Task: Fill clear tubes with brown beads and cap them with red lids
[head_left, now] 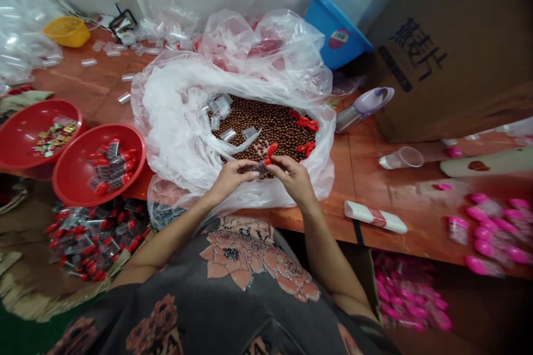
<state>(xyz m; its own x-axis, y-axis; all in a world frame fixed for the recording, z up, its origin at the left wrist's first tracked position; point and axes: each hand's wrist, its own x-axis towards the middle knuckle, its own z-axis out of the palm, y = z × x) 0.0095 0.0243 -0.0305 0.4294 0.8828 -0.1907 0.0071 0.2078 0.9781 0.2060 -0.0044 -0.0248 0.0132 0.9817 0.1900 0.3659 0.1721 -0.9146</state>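
My left hand point(231, 178) pinches a small clear plastic container point(258, 168), which looks dark inside. At the container's right end, the fingers of my right hand point(295, 177) are closed on a red flip-top cap point(271, 151) with its lid standing up. Whether the cap is fully seated on the container I cannot tell. Both hands are over the near side of a white plastic bag point(166, 102) full of small brown balls point(270, 113). Several empty clear containers point(221, 104) lie on the balls at the left, and red caps point(308, 123) at the right.
Two red bowls stand left: one point(69, 175) with red-capped containers, another point(16, 130) with small colourful pieces. More red-capped containers point(97, 238) fill a box below. Rightward are a scoop point(362, 110), a plastic cup point(406, 158), a white roll point(375, 216), pink-capped containers point(487, 227) and a carton point(449, 50).
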